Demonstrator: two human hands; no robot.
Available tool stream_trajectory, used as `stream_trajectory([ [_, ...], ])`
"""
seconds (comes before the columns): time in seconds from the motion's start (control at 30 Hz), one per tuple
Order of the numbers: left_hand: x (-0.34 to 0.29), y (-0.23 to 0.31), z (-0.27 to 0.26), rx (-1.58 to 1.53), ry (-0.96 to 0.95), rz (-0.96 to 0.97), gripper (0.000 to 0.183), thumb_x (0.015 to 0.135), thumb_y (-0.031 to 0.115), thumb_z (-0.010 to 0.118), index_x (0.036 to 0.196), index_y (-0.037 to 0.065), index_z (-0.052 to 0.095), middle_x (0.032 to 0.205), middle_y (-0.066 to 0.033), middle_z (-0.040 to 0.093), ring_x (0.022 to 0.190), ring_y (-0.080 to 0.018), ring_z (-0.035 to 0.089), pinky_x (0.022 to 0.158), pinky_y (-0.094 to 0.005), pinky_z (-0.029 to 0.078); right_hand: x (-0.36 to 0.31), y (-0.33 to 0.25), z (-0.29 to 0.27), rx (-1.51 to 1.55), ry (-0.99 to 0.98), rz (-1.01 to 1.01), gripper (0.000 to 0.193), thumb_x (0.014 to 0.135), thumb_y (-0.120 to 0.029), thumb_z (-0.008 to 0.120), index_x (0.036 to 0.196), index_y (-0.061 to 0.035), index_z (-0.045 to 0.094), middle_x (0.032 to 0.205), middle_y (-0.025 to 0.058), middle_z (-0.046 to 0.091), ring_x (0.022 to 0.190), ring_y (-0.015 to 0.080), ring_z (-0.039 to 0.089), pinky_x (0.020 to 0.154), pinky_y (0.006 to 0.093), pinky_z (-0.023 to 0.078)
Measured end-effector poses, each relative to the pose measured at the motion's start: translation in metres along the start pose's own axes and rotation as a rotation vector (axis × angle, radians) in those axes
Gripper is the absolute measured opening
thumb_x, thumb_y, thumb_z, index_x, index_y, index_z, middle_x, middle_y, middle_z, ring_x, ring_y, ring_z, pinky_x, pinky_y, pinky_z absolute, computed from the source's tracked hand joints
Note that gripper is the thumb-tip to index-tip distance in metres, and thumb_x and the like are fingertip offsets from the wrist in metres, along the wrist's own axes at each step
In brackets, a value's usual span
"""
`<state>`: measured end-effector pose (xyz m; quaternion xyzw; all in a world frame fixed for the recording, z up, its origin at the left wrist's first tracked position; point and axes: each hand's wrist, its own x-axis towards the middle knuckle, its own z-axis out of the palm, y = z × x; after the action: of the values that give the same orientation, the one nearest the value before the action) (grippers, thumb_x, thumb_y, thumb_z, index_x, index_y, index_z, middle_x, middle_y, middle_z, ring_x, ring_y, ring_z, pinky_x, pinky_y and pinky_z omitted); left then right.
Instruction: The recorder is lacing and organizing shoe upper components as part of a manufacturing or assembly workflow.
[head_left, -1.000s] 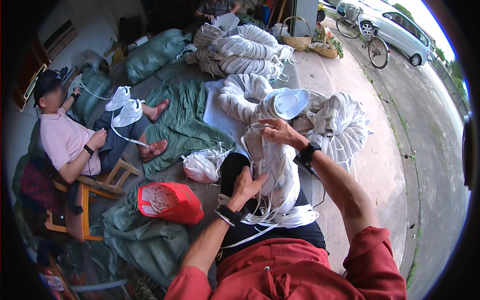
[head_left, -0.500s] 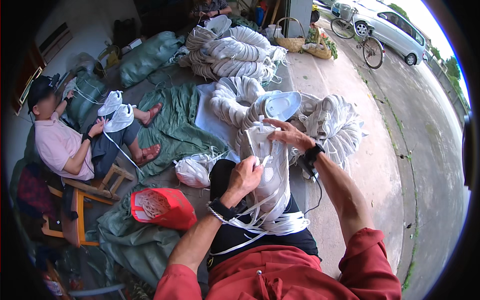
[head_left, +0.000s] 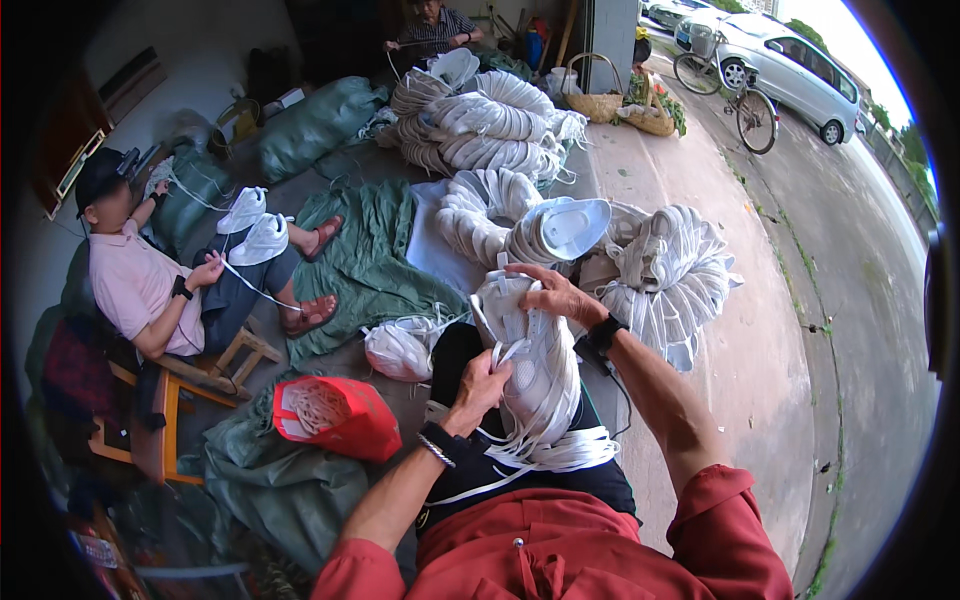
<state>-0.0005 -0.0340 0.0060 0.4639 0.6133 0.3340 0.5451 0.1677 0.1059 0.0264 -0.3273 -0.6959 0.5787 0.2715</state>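
Lower on the white shoe [head_left: 532, 384] than half a second ago, the left hand [head_left: 480, 386] pinches a lace [head_left: 513, 349] between its fingers while the right hand [head_left: 560, 297] grips the shoe's top, mid-frame, its lacing seemingly part-done, that lace left loose.

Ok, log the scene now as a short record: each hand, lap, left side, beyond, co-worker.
Left hand: pinching a white lace
Right hand: holding the white shoe at its far end
Lap: loose white laces
Left side: red bag of pale cords
Beyond: rings of white shoes
Co-worker: seated, fingering a lace
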Motion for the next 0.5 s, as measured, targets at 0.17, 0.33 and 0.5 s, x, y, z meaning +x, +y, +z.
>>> stream_trajectory([
  [0.17,-0.032,0.002,-0.026,-0.165,-0.085,0.259,0.014,0.083,0.015,0.053,0.073,0.006,0.054,0.067,0.001,0.051,0.068,-0.0059,0.048,0.065,-0.0186,0.034,-0.009,0.017,-0.009,0.094,0.061,0.0,0.069,0.075,-0.023,0.06,0.137,-0.008,0.031,0.107,0.0088,0.055,0.095,0.0162,0.054,0.087,0.0297,0.042],
  [0.33,-0.117,0.05,-0.036,-0.421,-0.508,0.283,0.028,0.09,0.026,0.047,0.074,0.003,0.049,0.062,-0.0041,0.05,0.061,-0.012,0.05,0.061,-0.0241,0.04,-0.027,0.012,-0.018,-0.086,0.194,-0.119,0.068,0.075,-0.031,0.066,0.13,-0.0028,0.039,0.114,0.0154,0.056,0.102,0.0214,0.055,0.086,0.0315,0.042],
  [0.5,-0.184,0.067,-0.047,-0.064,-0.68,0.241,0.032,0.094,0.028,0.041,0.078,0.003,0.052,0.062,0.0006,0.046,0.054,-0.0063,0.043,0.051,-0.0216,0.035,-0.096,-0.032,0.03,-0.515,0.38,-0.32,0.019,0.068,0.008,0.053,0.082,-0.0012,0.061,0.073,0.0114,0.062,0.066,0.0225,0.062,0.056,0.0288,0.048],
])
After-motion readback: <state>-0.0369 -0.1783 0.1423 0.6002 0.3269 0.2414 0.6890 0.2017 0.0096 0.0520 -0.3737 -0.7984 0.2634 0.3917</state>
